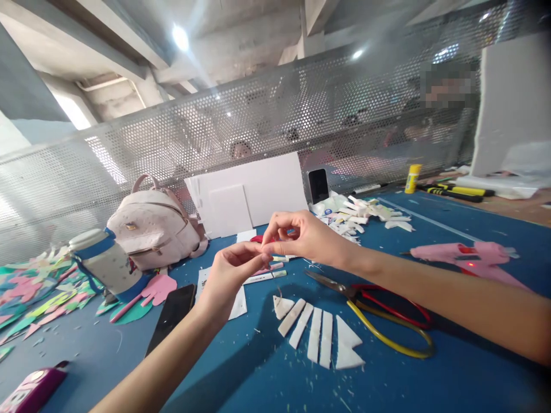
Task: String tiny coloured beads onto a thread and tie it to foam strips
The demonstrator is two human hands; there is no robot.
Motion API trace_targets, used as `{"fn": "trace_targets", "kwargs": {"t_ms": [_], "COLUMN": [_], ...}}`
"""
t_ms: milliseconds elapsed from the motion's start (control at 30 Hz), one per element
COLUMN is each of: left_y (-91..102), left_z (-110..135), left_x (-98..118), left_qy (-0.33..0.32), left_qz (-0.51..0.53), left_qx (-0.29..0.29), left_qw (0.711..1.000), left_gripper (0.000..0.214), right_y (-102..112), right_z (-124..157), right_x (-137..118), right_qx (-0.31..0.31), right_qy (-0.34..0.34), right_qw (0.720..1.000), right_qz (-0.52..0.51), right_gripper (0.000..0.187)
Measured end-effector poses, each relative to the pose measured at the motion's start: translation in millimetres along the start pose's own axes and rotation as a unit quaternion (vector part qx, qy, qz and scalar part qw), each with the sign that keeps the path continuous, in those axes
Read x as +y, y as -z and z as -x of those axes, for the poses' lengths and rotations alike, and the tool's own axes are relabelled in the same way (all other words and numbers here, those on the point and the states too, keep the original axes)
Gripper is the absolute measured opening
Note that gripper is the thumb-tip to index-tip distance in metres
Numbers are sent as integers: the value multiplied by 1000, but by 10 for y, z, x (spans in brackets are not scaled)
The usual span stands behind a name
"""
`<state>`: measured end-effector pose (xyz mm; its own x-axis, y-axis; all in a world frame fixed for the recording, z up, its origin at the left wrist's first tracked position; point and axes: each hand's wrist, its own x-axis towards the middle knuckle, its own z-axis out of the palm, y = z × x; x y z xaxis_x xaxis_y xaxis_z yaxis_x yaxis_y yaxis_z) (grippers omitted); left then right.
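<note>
My left hand (230,271) and my right hand (297,235) meet above the blue table (258,378), fingertips pinched together on something small that I cannot make out. Below them lie several white foam strips (316,335) and a white triangle piece (346,344) in a row. Scissors (379,312) with red and yellow handles lie just right of the strips, under my right forearm. A marker pen (264,276) lies under my hands.
A pink glue gun (467,255), a black phone (172,315), a white bottle with blue bands (105,261), a pink backpack (152,226), white boards (249,195), foam offcuts (357,215), coloured paper scraps (34,292), a yellow glue stick (413,178). A perforated metal screen (215,132) stands behind; a person sits beyond it.
</note>
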<state>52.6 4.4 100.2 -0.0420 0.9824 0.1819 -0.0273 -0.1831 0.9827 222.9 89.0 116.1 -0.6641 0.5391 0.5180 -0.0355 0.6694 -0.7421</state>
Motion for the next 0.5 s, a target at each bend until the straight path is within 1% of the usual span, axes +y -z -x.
{"fn": "trace_targets", "kwargs": {"t_ms": [67, 167, 233, 333, 367, 400, 433, 500], "left_y": [-1, 10, 28, 63, 73, 81, 86, 89], "left_z": [-12, -44, -77, -128, -141, -150, -154, -153], "left_x": [21, 64, 96, 153, 174, 196, 219, 267], "left_qy": [-3, -31, -59, -93, -101, -105, -106, -106], "left_qz": [-21, -49, -69, -93, -96, -97, -95, -86], "left_qx": [-2, -1, -1, 8, 12, 14, 16, 16], "left_qw": [1000, 998, 996, 991, 990, 990, 990, 991], "left_gripper": [7, 7, 8, 7, 7, 7, 8, 8], "right_y": [15, 61, 125, 280, 340, 400, 455, 541], "right_z": [-9, -31, -31, 52, 115, 200, 305, 570], "right_x": [6, -56, -160, -340, -379, -394, -381, -268], "right_qx": [0, -8, -17, 9, 6, -14, -51, -118], "right_qy": [-2, 7, 18, 21, 2, -25, -66, -157], "right_qw": [1000, 1000, 998, 993, 989, 981, 966, 922], "right_qz": [3, 21, 49, 112, 148, 194, 247, 334], "right_gripper": [24, 25, 25, 27, 26, 26, 29, 32]}}
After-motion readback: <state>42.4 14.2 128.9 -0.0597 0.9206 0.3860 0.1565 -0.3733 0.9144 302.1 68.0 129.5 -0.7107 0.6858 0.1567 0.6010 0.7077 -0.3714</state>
